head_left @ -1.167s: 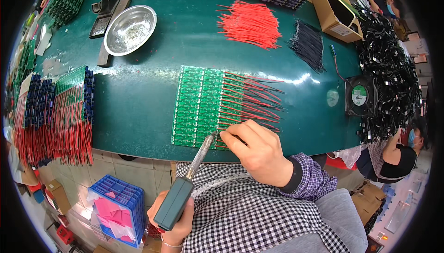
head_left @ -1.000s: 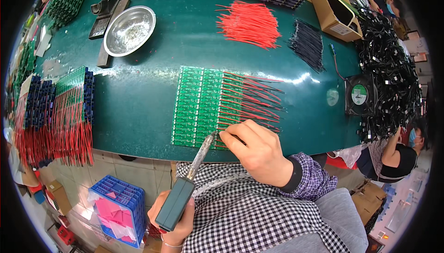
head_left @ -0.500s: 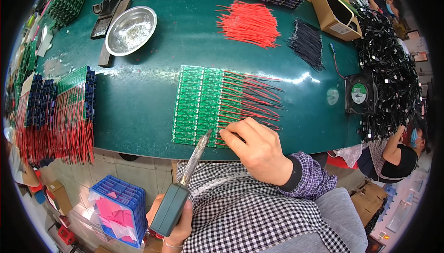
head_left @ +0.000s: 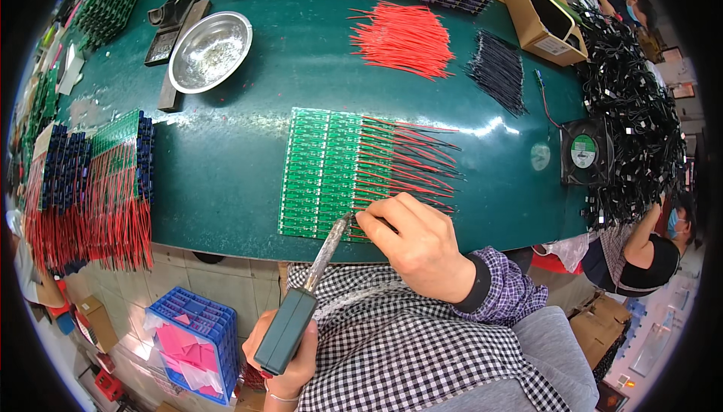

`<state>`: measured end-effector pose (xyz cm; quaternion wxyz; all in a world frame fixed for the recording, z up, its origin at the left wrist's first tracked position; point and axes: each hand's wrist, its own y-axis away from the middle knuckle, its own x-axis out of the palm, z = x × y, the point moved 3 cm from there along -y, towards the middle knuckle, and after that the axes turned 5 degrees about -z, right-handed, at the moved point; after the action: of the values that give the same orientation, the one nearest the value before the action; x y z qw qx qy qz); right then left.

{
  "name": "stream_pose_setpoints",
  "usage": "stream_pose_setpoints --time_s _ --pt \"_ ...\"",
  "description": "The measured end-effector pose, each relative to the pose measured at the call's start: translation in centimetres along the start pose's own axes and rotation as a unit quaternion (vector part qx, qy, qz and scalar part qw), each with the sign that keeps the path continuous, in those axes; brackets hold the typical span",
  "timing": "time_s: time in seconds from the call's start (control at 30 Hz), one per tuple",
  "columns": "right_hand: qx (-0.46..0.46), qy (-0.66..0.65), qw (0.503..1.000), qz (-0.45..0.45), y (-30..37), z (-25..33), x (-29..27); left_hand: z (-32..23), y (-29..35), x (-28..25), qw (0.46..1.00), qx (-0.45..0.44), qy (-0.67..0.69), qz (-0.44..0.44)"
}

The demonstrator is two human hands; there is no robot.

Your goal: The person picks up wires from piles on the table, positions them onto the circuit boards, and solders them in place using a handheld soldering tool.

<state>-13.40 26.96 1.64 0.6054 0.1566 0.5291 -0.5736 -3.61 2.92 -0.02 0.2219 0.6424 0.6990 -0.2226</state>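
My left hand is closed round the dark green handle of a soldering iron. The iron slants up to the right, its tip at the board beside my right fingertips. My right hand is pinched at the lower part of the wire row, on a thin wire mostly hidden by the fingers. Under both lies a green circuit board panel, made of many small boards in columns. Red and black wires run from its right column out over the table.
Beyond the panel lie a pile of red wires, a pile of black wires and a metal bowl. Wired boards stand at the left; a fan and a black cable heap are at the right. A blue crate stands below.
The soldering iron and my left hand have shifted up and to the right, bringing the tip closer to my right fingertips. My right hand has hardly moved.
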Motion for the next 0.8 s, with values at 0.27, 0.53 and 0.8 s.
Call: stream_pose_setpoints --time_s 0.27,0.53,0.8 --pt "0.002 0.005 1.0 0.002 -0.1 0.0 0.0 -0.1 0.3 -0.4 1.0 0.01 0.011 -0.028" --pt "0.002 0.005 1.0 0.002 0.0 0.1 0.0 0.9 1.2 -0.5 0.999 -0.002 0.01 -0.037" --pt "-0.003 0.006 1.0 -0.006 0.0 0.2 0.1 0.3 0.8 -0.5 0.999 -0.014 0.029 -0.04"
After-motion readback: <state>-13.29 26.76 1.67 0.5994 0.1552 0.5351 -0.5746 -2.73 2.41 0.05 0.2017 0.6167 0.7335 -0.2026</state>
